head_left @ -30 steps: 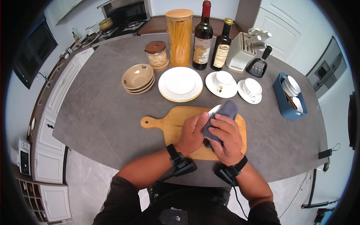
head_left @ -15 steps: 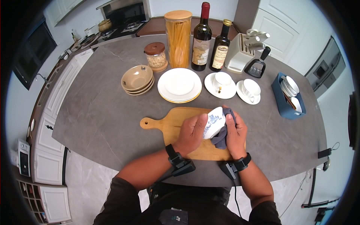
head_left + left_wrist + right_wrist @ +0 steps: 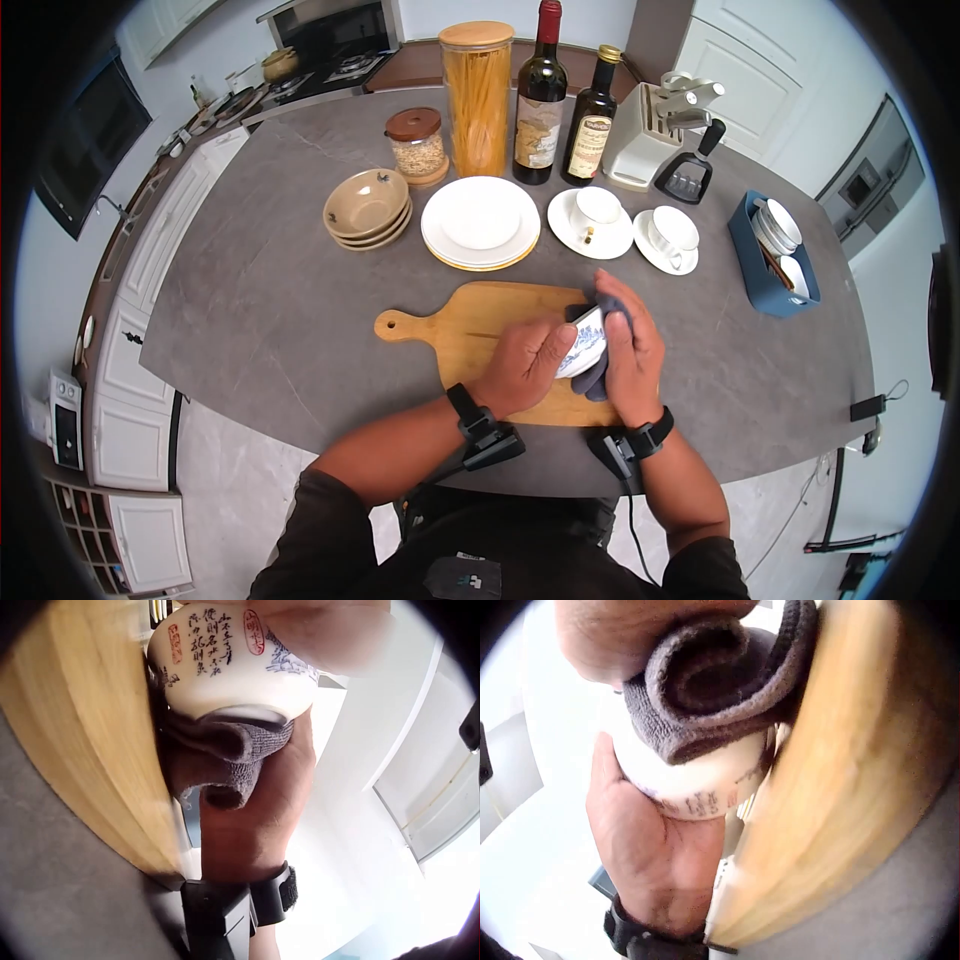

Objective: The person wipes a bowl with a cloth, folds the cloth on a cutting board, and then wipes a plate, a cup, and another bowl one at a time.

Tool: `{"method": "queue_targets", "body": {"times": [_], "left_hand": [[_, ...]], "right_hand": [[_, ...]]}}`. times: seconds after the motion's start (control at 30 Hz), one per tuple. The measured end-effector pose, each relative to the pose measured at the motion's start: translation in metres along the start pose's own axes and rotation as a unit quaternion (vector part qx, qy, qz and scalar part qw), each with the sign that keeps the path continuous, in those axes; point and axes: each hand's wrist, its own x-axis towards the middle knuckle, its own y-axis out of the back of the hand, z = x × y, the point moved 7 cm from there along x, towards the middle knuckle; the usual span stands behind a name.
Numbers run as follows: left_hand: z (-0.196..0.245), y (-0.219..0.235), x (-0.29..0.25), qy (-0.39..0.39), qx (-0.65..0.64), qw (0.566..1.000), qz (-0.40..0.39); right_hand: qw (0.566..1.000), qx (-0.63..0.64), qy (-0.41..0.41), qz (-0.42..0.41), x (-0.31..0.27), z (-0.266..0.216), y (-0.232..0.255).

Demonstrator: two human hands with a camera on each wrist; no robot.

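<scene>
Over the wooden cutting board (image 3: 475,345) a small white bowl (image 3: 587,345) is held tilted between both hands. Blue drawings, dark characters and red seal marks cover its outside, clearest on the bowl (image 3: 225,675) in the left wrist view. My left hand (image 3: 525,365) grips the bowl from the left, thumb on its side. A grey cloth (image 3: 593,385) wraps the bowl's right side and base, and my right hand (image 3: 637,355) holds it there, thumb pressed near the bowl. In the right wrist view the cloth (image 3: 705,712) lies folded against the bowl's base.
Behind the board stand stacked brown bowls (image 3: 367,205), white plates (image 3: 480,220), and two cups on saucers (image 3: 590,245). Farther back are a pasta jar (image 3: 477,110), two bottles (image 3: 540,130) and a knife block (image 3: 635,140). A blue bin (image 3: 765,270) of dishes sits at right.
The right hand has turned from lying over the cloth to holding it at the bowl's right side, uncovering the blue pattern. Both hands have since shifted slightly right with the bowl.
</scene>
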Motion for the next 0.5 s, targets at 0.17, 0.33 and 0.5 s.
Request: {"method": "queue_targets", "body": {"times": [0.17,0.33,0.5], "left_hand": [[0.004,-0.004,0.001,-0.02,0.003,1.0,-0.013],[0.005,-0.006,0.002,-0.011,0.003,0.999,-0.033],[0.007,-0.007,0.004,-0.087,0.063,0.994,-0.026]], "right_hand": [[0.963,0.209,-0.172,-0.007,-0.004,0.039,-0.001],[0.988,0.117,-0.1,0.019,-0.008,0.028,0.007],[0.987,-0.109,0.109,-0.047,-0.001,-0.023,0.003]]}}
